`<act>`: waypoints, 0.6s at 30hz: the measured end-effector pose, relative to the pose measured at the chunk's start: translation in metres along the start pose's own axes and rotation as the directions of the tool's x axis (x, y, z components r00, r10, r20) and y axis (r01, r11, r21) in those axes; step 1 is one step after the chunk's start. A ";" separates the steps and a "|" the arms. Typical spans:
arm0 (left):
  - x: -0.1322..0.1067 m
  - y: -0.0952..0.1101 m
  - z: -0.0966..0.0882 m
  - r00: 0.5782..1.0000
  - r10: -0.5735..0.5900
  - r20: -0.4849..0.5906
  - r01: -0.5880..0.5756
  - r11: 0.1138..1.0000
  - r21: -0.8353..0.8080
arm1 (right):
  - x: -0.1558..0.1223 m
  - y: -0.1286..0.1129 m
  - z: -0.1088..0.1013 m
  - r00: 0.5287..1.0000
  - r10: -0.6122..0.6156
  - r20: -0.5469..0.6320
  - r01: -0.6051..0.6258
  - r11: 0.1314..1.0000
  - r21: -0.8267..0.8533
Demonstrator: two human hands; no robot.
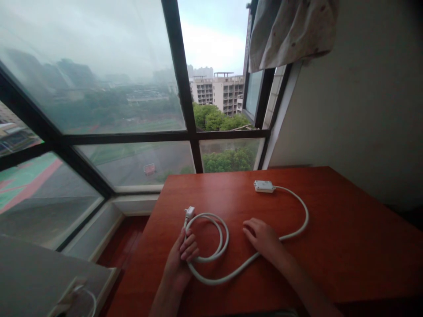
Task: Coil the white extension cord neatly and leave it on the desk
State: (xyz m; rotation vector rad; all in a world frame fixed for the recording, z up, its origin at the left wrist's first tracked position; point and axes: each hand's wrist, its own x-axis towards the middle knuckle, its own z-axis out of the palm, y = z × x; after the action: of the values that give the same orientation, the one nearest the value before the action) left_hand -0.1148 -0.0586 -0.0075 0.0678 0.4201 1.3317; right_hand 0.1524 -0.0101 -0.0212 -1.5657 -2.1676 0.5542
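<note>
1. In the head view, the white cord (213,281) is on the brown table (228,193). I'd say it's only partly in rings.
2. The left hand (185,251) has its fingers curled round the cord, just below the plug (189,212).
3. The right hand (262,237) is loosely bent, seemingly holding nothing.
4. The cord's other end, by the white box (264,186), lies loose.

head view | head-worn camera | facing forward and down | table (346,255) close below, window (132,105) beyond
</note>
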 end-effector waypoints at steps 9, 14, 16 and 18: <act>-0.005 -0.004 0.009 0.996 -0.070 0.052 0.069 0.998 0.011 | 0.012 -0.038 0.032 0.998 0.011 -0.058 -0.001 0.986 0.168; -0.005 -0.004 0.005 0.996 -0.091 0.019 0.090 0.996 0.028 | 0.023 -0.062 0.045 0.999 -0.030 0.019 0.030 1.000 0.002; -0.004 -0.005 0.002 0.996 -0.082 -0.025 0.083 0.995 0.059 | 0.024 -0.064 0.044 0.997 -0.049 0.056 0.051 0.998 -0.038; -0.003 -0.007 -0.002 0.994 -0.064 -0.084 0.072 0.992 0.100 | 0.025 -0.064 0.042 0.996 -0.058 0.074 0.063 0.996 -0.063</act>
State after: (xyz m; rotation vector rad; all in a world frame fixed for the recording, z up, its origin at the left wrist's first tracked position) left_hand -0.1094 -0.0636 -0.0106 0.0851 0.5550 1.2478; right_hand 0.0720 -0.0085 -0.0200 -1.5293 -2.3003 0.5336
